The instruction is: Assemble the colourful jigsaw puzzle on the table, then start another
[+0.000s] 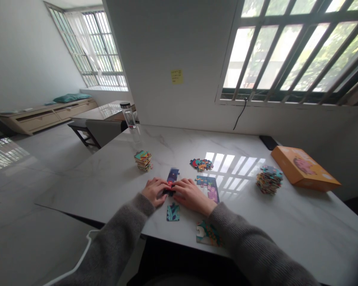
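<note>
In the head view, my left hand [155, 191] and my right hand [193, 195] meet over a small dark jigsaw section [173, 173] on the table. Both hands have curled fingers, with their tips together on a red and dark puzzle piece [170, 184] at its near end. My fingers partly cover this piece. Just below them lies a loose teal puzzle piece [173, 212] with a leaf pattern. Beside my right hand is a joined section with a pink figure [212, 190], partly hidden by that hand. A green and brown section [205, 233] lies near the table edge, partly under my right forearm.
A stack of puzzle pieces [143, 160] stands at the left, another stack [269, 180] at the right. A loose pile of pieces [201, 164] lies farther back. An orange box [306, 167], a black phone-like object [267, 142] and a glass bottle [128, 116] stand around the marble-patterned table [113, 186].
</note>
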Demonstrator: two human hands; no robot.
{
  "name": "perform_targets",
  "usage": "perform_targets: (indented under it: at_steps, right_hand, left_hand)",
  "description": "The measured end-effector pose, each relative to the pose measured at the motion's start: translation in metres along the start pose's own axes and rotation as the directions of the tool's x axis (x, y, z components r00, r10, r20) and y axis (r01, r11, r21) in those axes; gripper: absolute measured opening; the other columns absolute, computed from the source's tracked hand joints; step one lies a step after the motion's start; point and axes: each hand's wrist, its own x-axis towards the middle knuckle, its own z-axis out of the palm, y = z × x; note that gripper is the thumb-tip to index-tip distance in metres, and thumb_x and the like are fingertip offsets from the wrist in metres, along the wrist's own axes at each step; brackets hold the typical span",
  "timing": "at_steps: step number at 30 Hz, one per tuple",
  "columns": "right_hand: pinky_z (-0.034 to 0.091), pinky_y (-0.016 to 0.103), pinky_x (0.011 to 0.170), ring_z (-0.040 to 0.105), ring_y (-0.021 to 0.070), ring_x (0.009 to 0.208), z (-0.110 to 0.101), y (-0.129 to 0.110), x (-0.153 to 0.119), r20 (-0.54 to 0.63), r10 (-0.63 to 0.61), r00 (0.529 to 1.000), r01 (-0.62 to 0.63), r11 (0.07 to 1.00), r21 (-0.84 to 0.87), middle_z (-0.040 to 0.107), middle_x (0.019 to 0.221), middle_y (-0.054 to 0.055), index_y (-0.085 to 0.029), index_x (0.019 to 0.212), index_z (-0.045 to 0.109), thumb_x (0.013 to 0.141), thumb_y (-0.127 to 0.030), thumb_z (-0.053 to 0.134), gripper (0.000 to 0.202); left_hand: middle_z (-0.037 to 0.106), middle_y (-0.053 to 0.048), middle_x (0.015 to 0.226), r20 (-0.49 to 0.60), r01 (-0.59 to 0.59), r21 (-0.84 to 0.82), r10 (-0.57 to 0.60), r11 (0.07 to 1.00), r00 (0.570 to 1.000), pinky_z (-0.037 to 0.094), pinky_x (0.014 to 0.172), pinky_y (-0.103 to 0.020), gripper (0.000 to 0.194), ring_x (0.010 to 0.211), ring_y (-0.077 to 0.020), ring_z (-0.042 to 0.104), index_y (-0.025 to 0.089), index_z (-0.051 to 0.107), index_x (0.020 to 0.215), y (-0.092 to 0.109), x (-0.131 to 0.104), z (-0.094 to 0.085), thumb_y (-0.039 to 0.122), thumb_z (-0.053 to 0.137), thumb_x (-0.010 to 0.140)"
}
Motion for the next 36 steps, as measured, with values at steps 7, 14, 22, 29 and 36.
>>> perform_targets:
  at_steps: [7, 14, 22, 29, 36]
  right_hand:
    - [0.038, 0.042, 0.1, 0.053, 0.0245, 0.117, -0.001, -0.003, -0.002, 0.014, 0.006, 1.0, -0.006, 1.0, -0.007, 0.062, 0.134, 0.007, -0.029, 0.133, 0.058, 0.094, -0.028, 0.061, 0.038]
    - [0.037, 0.044, 0.1, 0.052, 0.0257, 0.116, -0.004, -0.006, -0.003, 0.026, 0.001, 1.0, 0.0, 1.0, -0.013, 0.06, 0.139, 0.006, -0.029, 0.135, 0.057, 0.094, -0.026, 0.059, 0.041]
    - [0.035, 0.046, 0.103, 0.049, 0.0273, 0.12, -0.005, -0.005, -0.005, 0.066, 0.009, 0.998, -0.009, 1.0, 0.006, 0.056, 0.145, 0.004, -0.027, 0.134, 0.056, 0.092, -0.025, 0.061, 0.043]
    - [0.036, 0.045, 0.102, 0.048, 0.0268, 0.121, -0.008, -0.004, -0.006, 0.097, -0.006, 0.995, 0.006, 1.0, -0.002, 0.052, 0.149, 0.001, -0.029, 0.135, 0.056, 0.095, -0.026, 0.057, 0.041]
    - [0.033, 0.044, 0.106, 0.046, 0.0261, 0.125, -0.006, -0.004, -0.008, 0.097, 0.014, 0.995, -0.015, 1.0, 0.01, 0.05, 0.15, 0.004, -0.028, 0.139, 0.053, 0.095, -0.026, 0.057, 0.044]
  left_hand:
    - [0.067, -0.007, 0.116, -0.006, 0.004, -0.042, -0.004, 0.999, 1.0, 0.043, 0.098, -0.041, 0.03, 0.109, -0.0263, 0.057, 0.023, 0.069, 0.106, -0.001, -0.001, 0.001, 0.017, 0.061, 0.077]
    - [0.064, -0.01, 0.118, -0.028, -0.041, -0.076, 0.039, 0.996, 0.999, 0.048, 0.099, -0.042, 0.031, 0.111, -0.0271, 0.059, 0.021, 0.065, 0.111, -0.007, -0.003, 0.007, 0.02, 0.061, 0.08]
    - [0.063, -0.01, 0.112, -0.032, -0.067, -0.132, 0.063, 0.989, 0.997, 0.052, 0.098, -0.039, 0.032, 0.105, -0.0251, 0.06, 0.02, 0.066, 0.112, -0.007, -0.003, 0.007, 0.018, 0.06, 0.08]
    - [0.063, -0.011, 0.116, -0.056, -0.081, -0.134, 0.075, 0.988, 0.996, 0.052, 0.101, -0.04, 0.031, 0.11, -0.0253, 0.059, 0.019, 0.065, 0.11, -0.01, -0.005, 0.011, 0.017, 0.059, 0.079]
    - [0.065, -0.01, 0.114, -0.053, -0.133, -0.076, 0.129, 0.988, 0.99, 0.052, 0.103, -0.041, 0.031, 0.112, -0.0247, 0.058, 0.019, 0.064, 0.111, -0.01, -0.005, 0.013, 0.014, 0.056, 0.081]
